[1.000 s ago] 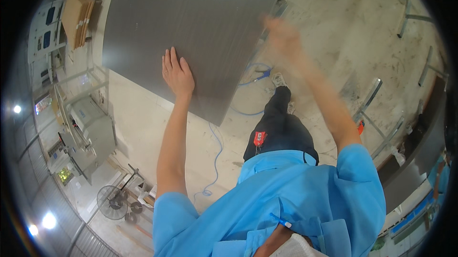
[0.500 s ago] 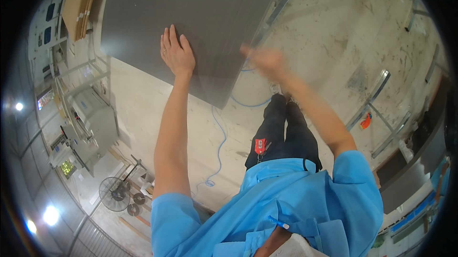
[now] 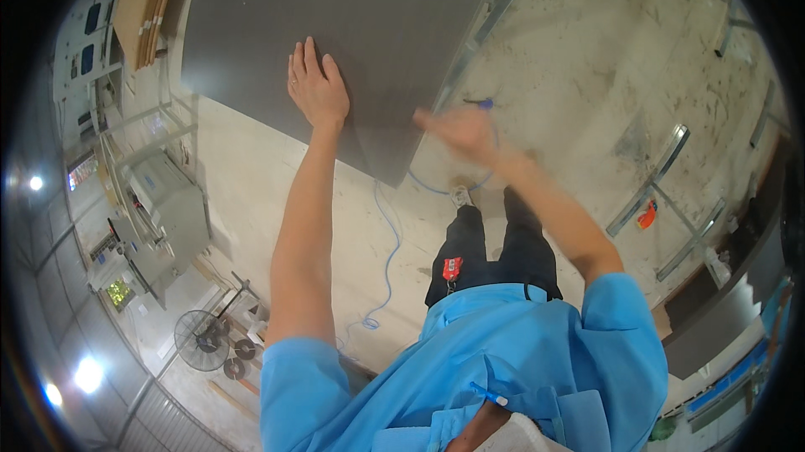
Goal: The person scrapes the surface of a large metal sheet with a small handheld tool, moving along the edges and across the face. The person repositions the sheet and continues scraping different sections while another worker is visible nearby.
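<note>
A large dark grey panel (image 3: 369, 24) with a fine grain lies flat in front of me. My left hand (image 3: 319, 93) rests on its top face, palm down, with the fingers stretched out and a ring on one of them. Over by the panel's right edge is my right hand (image 3: 461, 131), smeared by motion, its thumb side toward the panel. Whether it touches the edge or holds anything cannot be made out. Just beyond that hand shows a small blue piece with a dark tip (image 3: 484, 104). A blue hose (image 3: 432, 188) curves beneath the hand.
A metal rail (image 3: 495, 16) runs along the panel's right side. On the floor at right stands a metal frame (image 3: 671, 158) with an orange item (image 3: 646, 215). Cardboard (image 3: 141, 16) is stacked at far left, a fan (image 3: 201, 340) at lower left. More blue hose (image 3: 390, 259) trails across the floor.
My right hand has shifted slightly down and left along the panel's edge, and the blue piece beyond it now shows. My left hand stays on the panel. My legs have moved apart.
</note>
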The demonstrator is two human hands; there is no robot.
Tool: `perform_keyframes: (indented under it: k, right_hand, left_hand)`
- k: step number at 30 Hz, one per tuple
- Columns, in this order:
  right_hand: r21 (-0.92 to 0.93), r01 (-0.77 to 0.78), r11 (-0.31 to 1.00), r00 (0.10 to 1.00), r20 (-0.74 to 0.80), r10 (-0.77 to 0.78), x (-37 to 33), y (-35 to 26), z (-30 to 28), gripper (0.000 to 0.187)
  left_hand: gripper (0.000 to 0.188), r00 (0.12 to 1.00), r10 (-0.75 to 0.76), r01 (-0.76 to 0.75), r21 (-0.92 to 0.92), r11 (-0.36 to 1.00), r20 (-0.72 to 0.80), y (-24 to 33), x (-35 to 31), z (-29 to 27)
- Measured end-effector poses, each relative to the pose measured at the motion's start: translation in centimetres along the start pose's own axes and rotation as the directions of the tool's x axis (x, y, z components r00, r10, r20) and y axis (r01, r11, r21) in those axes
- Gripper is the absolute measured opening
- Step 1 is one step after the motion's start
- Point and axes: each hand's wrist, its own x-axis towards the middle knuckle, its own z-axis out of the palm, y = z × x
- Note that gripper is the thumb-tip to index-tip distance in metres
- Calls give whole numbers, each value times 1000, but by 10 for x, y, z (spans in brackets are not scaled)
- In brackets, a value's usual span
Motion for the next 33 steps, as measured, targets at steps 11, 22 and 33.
perform_keyframes:
  k: [11, 22, 33]
  right_hand:
    - [-28, -175, 984, 969, -181, 167, -10, -24, 13, 50]
    - [-125, -307, 944, 904, -350, 247, 52, 36, -23, 43]
    - [-134, 13, 991, 982, -187, -38, 1, -27, 4, 43]
  left_hand:
    - [57, 1000, -26, 27, -78, 997, 8, -1, -4, 4]
    - [58, 1000, -12, 9, -110, 994, -26, -4, -2, 15]
    - [68, 943, 297, -290, -67, 955, 151, -70, 7, -6]
